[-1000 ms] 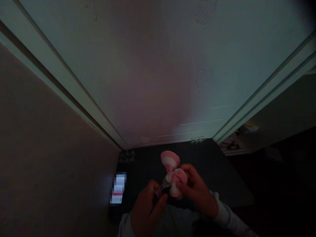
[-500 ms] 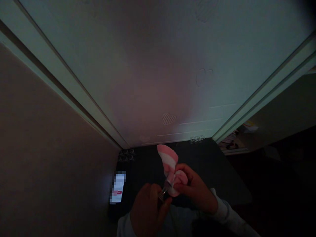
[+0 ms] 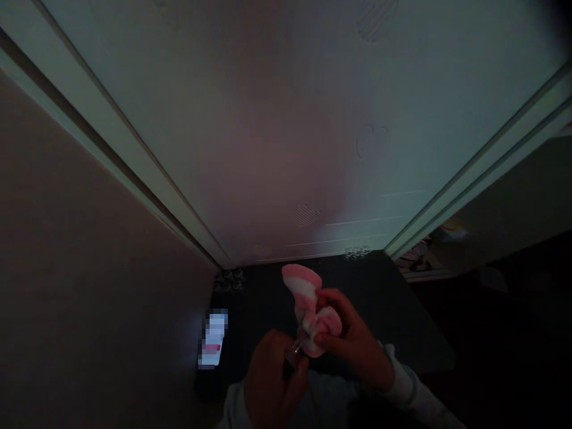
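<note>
A pink-and-white striped cloth (image 3: 304, 289) is bunched in my right hand (image 3: 357, 345), its fingers closed round the folds. The cloth's upper end flares out freely above the fingers. My left hand (image 3: 270, 375) is closed on a small clear, shiny piece (image 3: 294, 353), which looks like glass or plastic. The far end of this piece runs into the lower folds of the cloth and is hidden there. Both hands are close together above the dark tabletop (image 3: 393, 316). The dim light hides the clear piece's exact kind.
A lit phone (image 3: 213, 339), partly pixelated, lies at the table's left side. Small clear objects (image 3: 229, 279) stand in the back left corner, and more clear objects (image 3: 357, 252) by the white panel (image 3: 268, 196). Shelf contents (image 3: 415, 253) show at right.
The cloth has shifted slightly and its folds are arranged differently around the clear piece. My right fingers have moved up a little. Both hands keep their hold.
</note>
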A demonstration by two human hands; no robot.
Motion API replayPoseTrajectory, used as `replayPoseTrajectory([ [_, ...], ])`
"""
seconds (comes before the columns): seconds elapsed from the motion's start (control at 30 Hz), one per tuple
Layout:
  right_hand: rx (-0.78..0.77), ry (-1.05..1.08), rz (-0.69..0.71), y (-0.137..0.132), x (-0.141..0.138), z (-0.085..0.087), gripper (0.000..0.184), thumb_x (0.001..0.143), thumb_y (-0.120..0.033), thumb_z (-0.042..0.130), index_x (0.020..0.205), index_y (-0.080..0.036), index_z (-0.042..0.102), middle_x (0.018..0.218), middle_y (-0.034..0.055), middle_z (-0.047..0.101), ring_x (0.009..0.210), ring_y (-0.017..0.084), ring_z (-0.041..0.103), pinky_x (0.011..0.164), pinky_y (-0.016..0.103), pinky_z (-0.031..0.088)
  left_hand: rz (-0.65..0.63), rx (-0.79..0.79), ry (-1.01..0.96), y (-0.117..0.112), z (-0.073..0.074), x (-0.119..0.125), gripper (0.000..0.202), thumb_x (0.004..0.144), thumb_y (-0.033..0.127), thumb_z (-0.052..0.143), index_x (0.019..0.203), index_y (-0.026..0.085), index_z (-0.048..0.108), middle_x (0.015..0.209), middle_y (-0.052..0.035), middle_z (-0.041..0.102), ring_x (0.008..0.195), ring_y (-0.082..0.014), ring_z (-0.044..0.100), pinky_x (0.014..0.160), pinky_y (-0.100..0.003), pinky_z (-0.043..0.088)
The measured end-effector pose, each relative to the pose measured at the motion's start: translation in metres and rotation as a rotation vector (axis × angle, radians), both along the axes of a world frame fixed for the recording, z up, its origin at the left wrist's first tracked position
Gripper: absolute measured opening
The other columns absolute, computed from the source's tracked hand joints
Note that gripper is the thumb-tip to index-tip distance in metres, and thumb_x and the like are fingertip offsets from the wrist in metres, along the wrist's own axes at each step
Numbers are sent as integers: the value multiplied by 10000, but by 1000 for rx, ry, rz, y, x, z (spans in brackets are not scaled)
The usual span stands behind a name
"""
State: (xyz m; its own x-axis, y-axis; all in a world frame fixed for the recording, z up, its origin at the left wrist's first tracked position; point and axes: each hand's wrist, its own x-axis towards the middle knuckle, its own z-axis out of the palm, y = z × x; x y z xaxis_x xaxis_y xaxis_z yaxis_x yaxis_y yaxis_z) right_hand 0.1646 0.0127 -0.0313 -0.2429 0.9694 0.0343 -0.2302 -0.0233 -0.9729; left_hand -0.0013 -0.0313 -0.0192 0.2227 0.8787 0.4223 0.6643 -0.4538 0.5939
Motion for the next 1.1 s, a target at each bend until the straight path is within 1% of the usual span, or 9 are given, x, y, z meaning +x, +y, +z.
replayPoseTrajectory([
  [0.07, 15, -37, 23, 1, 2, 0, 624, 649, -209, 723, 1206, -317, 464, 1024, 4, 509, 872, 164, 534, 747, 268, 440, -6, 10, -34, 0, 0, 1, 101, 794, 130, 458, 728, 202, 482, 597, 7, 510, 525, -148, 512, 476, -231, 409],
  [0.1, 30, -55, 49, 2, 3, -1, 622, 655, -215, 719, 1216, -313, 467, 1038, 11, 513, 896, 174, 534, 766, 279, 439, -5, 19, -46, 1, 1, 1, 99, 788, 126, 460, 728, 200, 485, 595, 9, 508, 519, -145, 508, 473, -229, 407],
  [0.17, 77, -97, 81, 2, 4, -2, 502, 667, -229, 707, 1140, -278, 546, 1014, 22, 529, 903, 186, 536, 773, 289, 438, 0, 28, -49, 1, 2, 2, 94, 777, 114, 470, 736, 196, 492, 601, 9, 512, 513, -139, 503, 475, -226, 408],
  [0.27, 129, -129, 28, 1, 4, -2, 306, 665, -244, 706, 957, -232, 618, 917, 17, 549, 826, 179, 545, 713, 272, 443, 2, 48, -46, 2, 3, 3, 99, 770, 107, 474, 734, 198, 490, 599, 13, 513, 511, -137, 502, 473, -226, 403],
  [0.37, 142, -146, -23, 0, 3, 1, 235, 669, -249, 703, 886, -222, 616, 863, 11, 558, 781, 171, 542, 689, 265, 436, 13, 79, -32, 2, 5, 4, 100, 774, 117, 459, 729, 203, 482, 588, 17, 507, 507, -139, 502, 471, -232, 403],
  [0.5, 164, -187, -9, 0, 3, 5, 153, 694, -273, 685, 829, -211, 647, 823, 18, 552, 766, 174, 533, 693, 278, 434, 33, 73, 30, 1, 7, 5, 107, 783, 127, 440, 715, 207, 462, 575, 14, 508, 515, -147, 514, 478, -242, 413],
  [0.73, 80, -172, 55, 1, 4, 2, 179, 716, -327, 669, 851, -210, 687, 888, 38, 555, 837, 194, 546, 744, 309, 445, 63, 74, 110, 3, 3, 5, 135, 776, 130, 448, 666, 208, 444, 546, 7, 503, 505, -159, 508, 460, -249, 383],
  [0.9, 70, -185, 67, 1, 4, 1, 156, 724, -332, 661, 799, -196, 677, 847, 30, 552, 806, 184, 538, 730, 302, 440, 73, 69, 143, 3, -2, 7, 130, 754, 118, 443, 662, 209, 439, 557, 2, 504, 511, -163, 509, 460, -250, 380],
  [1.1, 76, -221, 79, 2, 2, 7, 133, 721, -312, 646, 739, -180, 652, 807, 20, 528, 767, 171, 518, 689, 282, 431, 77, 88, 204, 3, -3, 10, 138, 740, 111, 441, 647, 213, 431, 532, 4, 501, 496, -170, 507, 458, -260, 378],
])
